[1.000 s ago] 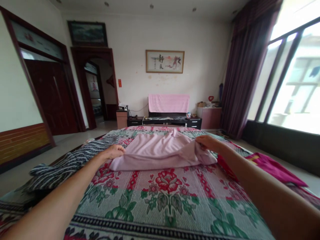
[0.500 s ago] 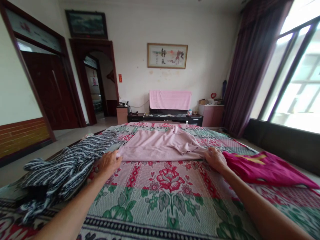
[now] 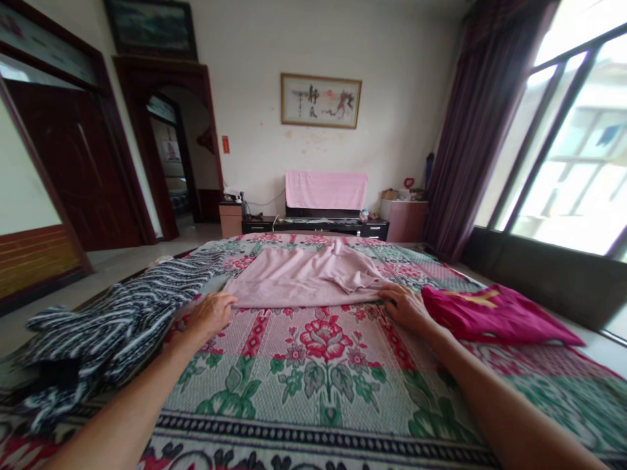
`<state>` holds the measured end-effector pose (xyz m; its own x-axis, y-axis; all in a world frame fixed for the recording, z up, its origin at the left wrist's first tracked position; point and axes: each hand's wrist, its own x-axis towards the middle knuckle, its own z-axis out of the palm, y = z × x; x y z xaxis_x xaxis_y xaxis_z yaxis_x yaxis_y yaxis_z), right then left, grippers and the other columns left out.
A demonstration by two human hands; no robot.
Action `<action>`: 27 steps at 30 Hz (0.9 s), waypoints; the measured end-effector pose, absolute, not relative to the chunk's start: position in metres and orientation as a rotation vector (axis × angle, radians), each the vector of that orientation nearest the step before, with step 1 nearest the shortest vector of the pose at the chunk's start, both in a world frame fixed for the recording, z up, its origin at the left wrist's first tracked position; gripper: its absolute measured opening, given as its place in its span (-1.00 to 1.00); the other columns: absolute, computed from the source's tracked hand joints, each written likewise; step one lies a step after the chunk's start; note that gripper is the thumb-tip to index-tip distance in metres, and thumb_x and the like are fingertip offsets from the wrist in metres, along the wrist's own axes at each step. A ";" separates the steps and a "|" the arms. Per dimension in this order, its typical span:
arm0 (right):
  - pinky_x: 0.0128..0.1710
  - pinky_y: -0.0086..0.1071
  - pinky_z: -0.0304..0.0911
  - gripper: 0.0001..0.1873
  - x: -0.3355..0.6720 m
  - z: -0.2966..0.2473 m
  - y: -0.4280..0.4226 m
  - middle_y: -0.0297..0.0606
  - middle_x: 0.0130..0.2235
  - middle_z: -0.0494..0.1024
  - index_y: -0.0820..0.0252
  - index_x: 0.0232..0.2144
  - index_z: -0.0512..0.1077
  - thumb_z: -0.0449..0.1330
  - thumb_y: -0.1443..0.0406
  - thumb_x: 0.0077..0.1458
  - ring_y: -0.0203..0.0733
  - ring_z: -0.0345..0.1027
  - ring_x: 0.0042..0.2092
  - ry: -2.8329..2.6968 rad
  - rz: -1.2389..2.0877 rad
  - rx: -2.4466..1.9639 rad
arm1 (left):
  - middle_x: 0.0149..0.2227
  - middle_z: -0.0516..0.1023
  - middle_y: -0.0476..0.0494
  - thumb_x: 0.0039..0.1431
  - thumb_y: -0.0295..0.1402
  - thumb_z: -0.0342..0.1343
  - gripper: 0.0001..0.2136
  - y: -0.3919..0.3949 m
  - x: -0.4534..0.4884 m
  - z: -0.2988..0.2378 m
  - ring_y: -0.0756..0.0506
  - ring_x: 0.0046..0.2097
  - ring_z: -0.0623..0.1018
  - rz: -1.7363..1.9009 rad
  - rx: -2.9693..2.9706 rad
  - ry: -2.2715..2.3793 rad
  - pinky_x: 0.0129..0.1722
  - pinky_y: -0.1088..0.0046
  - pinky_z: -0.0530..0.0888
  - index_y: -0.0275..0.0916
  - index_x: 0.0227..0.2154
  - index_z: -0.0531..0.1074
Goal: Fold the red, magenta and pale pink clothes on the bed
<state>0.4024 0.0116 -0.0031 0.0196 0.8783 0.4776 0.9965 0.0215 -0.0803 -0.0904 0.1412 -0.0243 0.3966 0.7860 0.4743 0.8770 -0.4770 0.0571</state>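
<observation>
A pale pink shirt (image 3: 294, 277) lies on the bed, its near edge folded into a straight line and a sleeve-like part bunched on its right side. At the near left corner my left hand (image 3: 211, 314) is closed, the fingertips pinching the cloth. My right hand (image 3: 409, 308) has its fingers on the near right corner, thumb below and fingers above, closed on the fabric. Both forearms reach in from the bottom of the view. Beside my right hand is a folded magenta garment (image 3: 504, 316) with a yellow print.
A black-and-white striped garment (image 3: 132, 310) is heaped on the left. Beneath everything spreads a floral bedcover (image 3: 323, 385). Beyond the bed stand a low black cabinet (image 3: 259, 226) and a pink cloth (image 3: 326, 189) draped over a screen-like object. Purple curtains (image 3: 453, 143) hang by the window.
The view has shifted slightly, so the room appears a little further left and higher. My right hand's fingers look more stretched out over the shirt's corner. The shirt keeps its shape.
</observation>
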 end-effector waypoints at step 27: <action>-0.46 -0.48 0.07 -0.74 0.394 0.062 0.008 -0.28 -0.56 0.50 0.20 -0.57 0.53 0.04 0.43 -0.08 -0.29 0.33 -0.46 -2.170 0.060 -2.178 | -0.33 0.60 -0.13 0.13 -0.38 -0.19 -0.68 0.127 -0.093 0.013 -0.10 -0.27 0.55 -0.733 -2.105 -1.752 -0.24 0.47 0.36 -0.21 -0.21 0.46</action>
